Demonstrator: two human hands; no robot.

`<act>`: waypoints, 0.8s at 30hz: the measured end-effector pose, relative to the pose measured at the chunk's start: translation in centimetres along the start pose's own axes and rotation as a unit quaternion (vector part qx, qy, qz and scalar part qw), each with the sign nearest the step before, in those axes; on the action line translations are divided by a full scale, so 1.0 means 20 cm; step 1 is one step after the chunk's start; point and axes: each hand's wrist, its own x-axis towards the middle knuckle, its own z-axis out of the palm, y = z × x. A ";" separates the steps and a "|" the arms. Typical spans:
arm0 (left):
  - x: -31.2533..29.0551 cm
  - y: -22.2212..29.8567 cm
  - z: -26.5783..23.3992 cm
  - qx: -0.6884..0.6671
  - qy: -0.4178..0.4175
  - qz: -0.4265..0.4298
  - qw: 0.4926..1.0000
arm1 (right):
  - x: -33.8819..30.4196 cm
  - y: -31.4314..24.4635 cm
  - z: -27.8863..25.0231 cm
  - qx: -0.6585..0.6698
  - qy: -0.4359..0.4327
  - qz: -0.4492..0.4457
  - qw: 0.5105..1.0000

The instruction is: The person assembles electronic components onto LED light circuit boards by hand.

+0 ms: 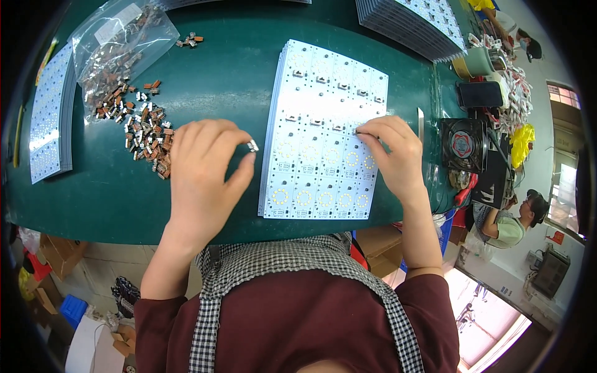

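A stack of white circuit board panels (311, 168) lies in front of me, with small slide switches (316, 122) seated in rows on the top panel. My left hand (208, 165) is left of the stack, pinching a small metal slide switch (252, 145) between thumb and forefinger. Over the right side of the top panel, the thumb and forefinger of my right hand (393, 149) close together at the end of the middle row of switches. What those fingertips hold is hidden. Beside my left hand is a loose pile of brown and silver slide switches (146, 133).
A clear plastic bag (118, 46) of switches lies far left, beside another panel stack (51, 118). More panels (413, 28) stand at the back right. A black fan (463, 145), a phone (479, 94) and a metal blade (421, 124) lie on the right. Two people sit farther right.
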 end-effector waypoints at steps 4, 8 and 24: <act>0.00 0.05 0.03 -0.060 -0.024 0.033 0.997 | 0.00 0.00 0.00 -0.008 0.009 0.001 1.000; 0.00 0.10 0.06 -0.101 -0.033 0.052 0.993 | -0.03 0.01 0.01 -0.002 0.010 0.007 1.000; -0.01 0.19 0.10 -0.078 -0.023 0.098 0.992 | -0.10 -0.34 0.07 0.589 -0.111 0.305 0.740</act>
